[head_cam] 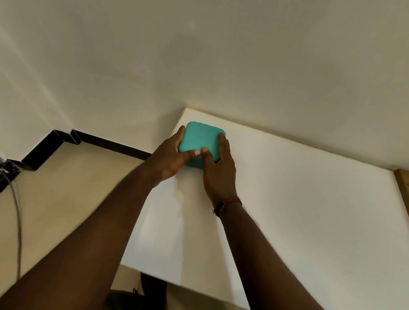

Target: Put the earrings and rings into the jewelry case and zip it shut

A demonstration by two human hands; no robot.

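While the teal jewelry case (pixel 200 142) is lying closed at the far left corner of the white worktop (pixel 290 206), close to the wall, both hands are clasping it from its two sides. The left hand (pixel 172 159) and the right hand (pixel 218 165) are each grasping the case, thumbs meeting on the lid, probably to keep it steady. No earrings or rings are showing, and I cannot tell if the zip is done.

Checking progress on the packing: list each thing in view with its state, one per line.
Case: closed, on the table's far left corner, held from both sides.
Left hand: gripping the case's left side, thumb on top.
Right hand: gripping the case's right side, thumb on top.
Table: white, only the case on it.
Earrings, rings: none visible.
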